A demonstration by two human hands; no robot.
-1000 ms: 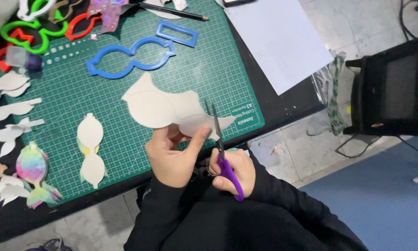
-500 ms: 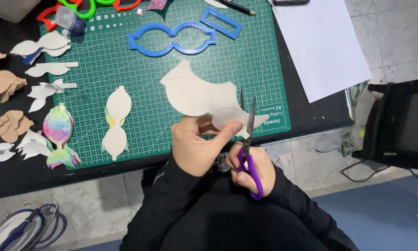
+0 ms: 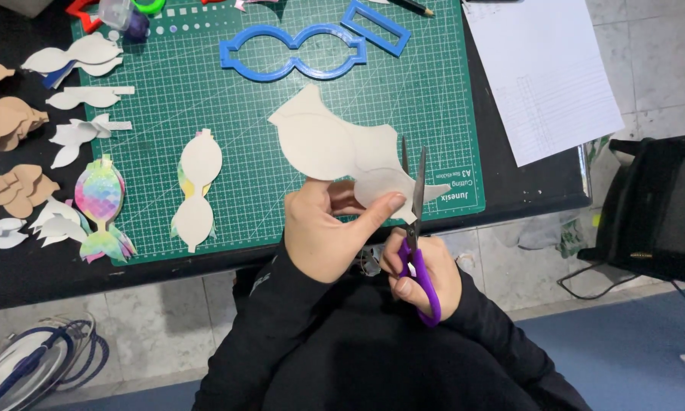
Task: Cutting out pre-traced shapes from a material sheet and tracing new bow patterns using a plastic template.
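Head view is showing a beige card shape [image 3: 335,144] hanging over the green mat [image 3: 205,99]. Left hand [image 3: 323,228] is pinching its bottom edge. Right hand [image 3: 422,274] is gripping purple scissors [image 3: 417,228], blades slightly apart. Thumb is sitting close; blades might nick it or cut crooked.

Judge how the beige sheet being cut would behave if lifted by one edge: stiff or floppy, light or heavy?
The beige sheet is pinched at one edge by the left hand, yet it spans out nearly flat, so it probably has some stiffness. It looks thin where the scissors in the right hand cut it, so it is likely light and easily creased.
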